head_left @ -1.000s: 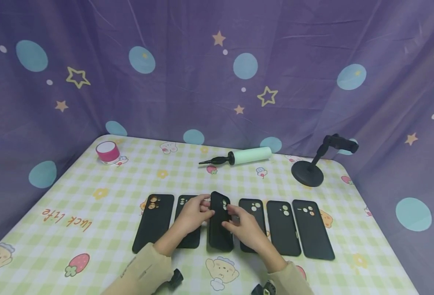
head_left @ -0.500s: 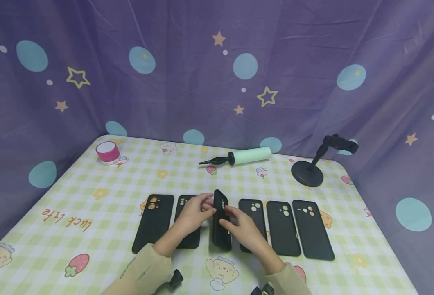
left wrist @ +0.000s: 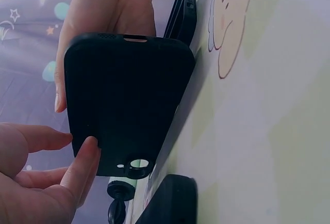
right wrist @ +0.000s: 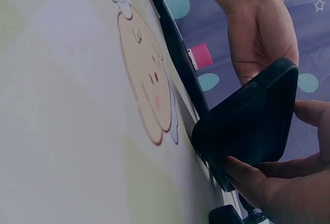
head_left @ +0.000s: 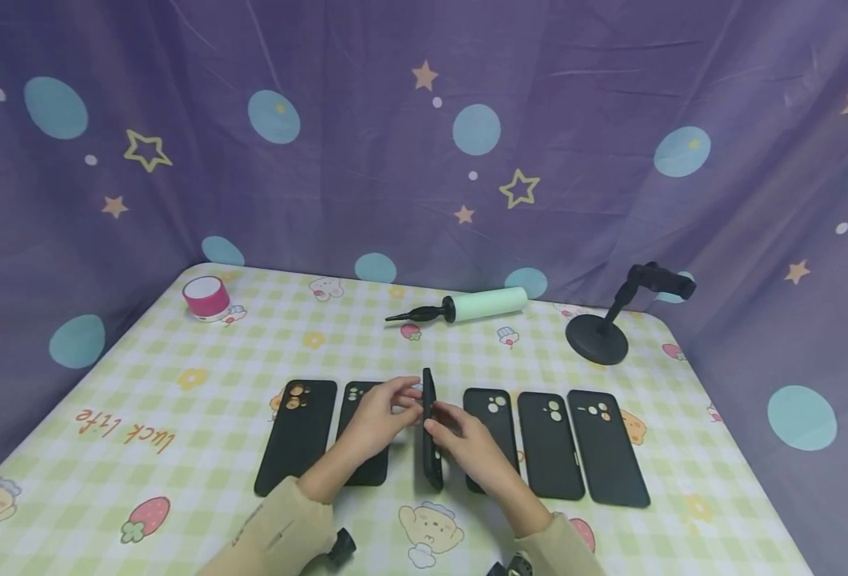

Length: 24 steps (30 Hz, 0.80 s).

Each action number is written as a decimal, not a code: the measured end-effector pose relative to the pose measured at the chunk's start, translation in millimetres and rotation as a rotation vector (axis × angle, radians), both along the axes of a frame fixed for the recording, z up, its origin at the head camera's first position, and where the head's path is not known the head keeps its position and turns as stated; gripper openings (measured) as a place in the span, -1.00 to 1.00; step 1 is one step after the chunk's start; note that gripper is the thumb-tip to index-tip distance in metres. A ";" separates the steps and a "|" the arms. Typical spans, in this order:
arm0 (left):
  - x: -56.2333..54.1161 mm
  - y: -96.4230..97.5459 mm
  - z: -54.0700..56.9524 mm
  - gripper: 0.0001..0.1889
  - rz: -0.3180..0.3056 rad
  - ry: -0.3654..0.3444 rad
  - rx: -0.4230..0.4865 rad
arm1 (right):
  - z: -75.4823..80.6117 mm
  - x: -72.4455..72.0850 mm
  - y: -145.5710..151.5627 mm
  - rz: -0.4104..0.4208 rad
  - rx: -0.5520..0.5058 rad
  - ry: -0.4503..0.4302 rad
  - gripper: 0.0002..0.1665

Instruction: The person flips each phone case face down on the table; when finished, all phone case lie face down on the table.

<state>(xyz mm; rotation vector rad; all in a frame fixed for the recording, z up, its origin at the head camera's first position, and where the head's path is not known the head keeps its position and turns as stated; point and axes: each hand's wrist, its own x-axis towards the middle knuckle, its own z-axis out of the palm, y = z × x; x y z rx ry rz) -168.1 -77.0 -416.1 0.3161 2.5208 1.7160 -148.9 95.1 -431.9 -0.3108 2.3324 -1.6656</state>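
Note:
Mid-row, a black phone case (head_left: 431,468) stands nearly upright on its long edge, thin side toward the head camera. My left hand (head_left: 379,418) pinches its upper edge, the thumb against the back, as the left wrist view shows. From the other side my right hand (head_left: 476,442) grips it, with the thumb (right wrist: 242,172) at the near edge and the fingers reaching along the hollow inner side. Camera cutouts (left wrist: 138,164) show at the case's far end. Left of it lie two more black cases, one (head_left: 297,440) fully visible and one partly under my left hand.
To the right lie three black phone cases, the outermost (head_left: 609,452) nearest the table's right side. Behind stand a pink-and-white round tub (head_left: 206,300), a pale green hand pump (head_left: 485,304) and a black phone stand (head_left: 598,339). A purple patterned curtain (head_left: 366,160) hangs beyond the checked tablecloth (head_left: 251,344).
The middle phone case has turned from a tilted position, back partly showing, to almost vertical on its edge. Both hands stay on it, shifting only slightly.

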 end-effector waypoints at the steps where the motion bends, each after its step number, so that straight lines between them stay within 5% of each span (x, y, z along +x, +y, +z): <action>1: 0.2 0.0 -0.1 -0.53 -0.002 -0.003 0.003 | 0.0 0.0 0.0 0.000 -0.002 -0.001 -0.26; 24: 0.3 0.3 -6.1 -0.50 -0.063 -0.156 -0.026 | -3.3 -5.0 4.7 0.042 -0.238 -0.150 -0.34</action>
